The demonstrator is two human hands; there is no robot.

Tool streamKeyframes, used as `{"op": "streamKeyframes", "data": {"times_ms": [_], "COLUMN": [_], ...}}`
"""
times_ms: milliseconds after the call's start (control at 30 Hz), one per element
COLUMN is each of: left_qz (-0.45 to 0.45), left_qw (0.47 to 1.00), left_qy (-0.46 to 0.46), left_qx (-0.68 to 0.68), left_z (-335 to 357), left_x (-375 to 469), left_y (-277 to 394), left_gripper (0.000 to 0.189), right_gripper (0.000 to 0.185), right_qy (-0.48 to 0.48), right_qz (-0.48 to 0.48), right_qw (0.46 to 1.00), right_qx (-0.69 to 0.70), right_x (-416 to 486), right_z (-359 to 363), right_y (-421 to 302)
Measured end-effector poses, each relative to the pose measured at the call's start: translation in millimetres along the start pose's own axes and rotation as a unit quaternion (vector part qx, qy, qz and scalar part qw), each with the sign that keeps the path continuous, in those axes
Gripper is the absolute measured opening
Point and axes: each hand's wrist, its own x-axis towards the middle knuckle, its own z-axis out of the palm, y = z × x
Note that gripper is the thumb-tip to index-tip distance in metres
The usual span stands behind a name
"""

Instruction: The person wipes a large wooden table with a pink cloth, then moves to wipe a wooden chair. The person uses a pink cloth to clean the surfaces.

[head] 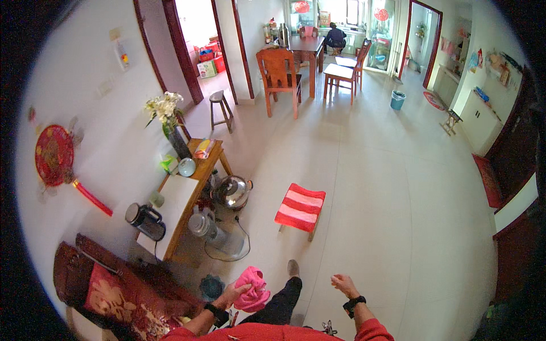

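Note:
A bunched pink cloth (251,290) is in the grip of my left hand (234,295), low in the view beside the red sofa. My right hand (344,284) hangs over the tiled floor with its fingers curled; whether they close fully is too small to tell. Each wrist wears a black band. Ahead of me stands a low stool with a red-and-pink striped cover (300,207). A dark blue-green bin (212,287) sits on the floor just left of the cloth. One of my legs (277,300) reaches forward between my hands.
On the left, a wooden side table (194,200) bears an electric kettle (146,221) and a flower vase (179,144). Beneath and beside it are a lidded pot (233,192), a clear container (217,234) and a cord. Farther off stand a dining table (305,43), chairs and a crouching person (335,37).

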Motion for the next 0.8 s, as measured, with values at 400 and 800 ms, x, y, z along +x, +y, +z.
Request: {"op": "streamKeyframes", "data": {"times_ms": [400, 800], "left_qz": [-0.039, -0.112], "left_qw": [0.998, 0.965], "left_qy": [0.022, 0.206], "left_qx": [-0.036, -0.117], "left_z": [42, 63], "left_x": [204, 245], "left_y": [122, 108], "left_gripper": [0.046, 0.041], "right_gripper": [0.034, 0.088], "right_qy": [-0.092, 0.012], "right_qz": [0.163, 0.097], "right_qw": [0.982, 0.992], "right_qx": [0.018, -0.083], "right_x": [248, 454], "right_z": [3, 33], "right_y": [-35, -27]}}
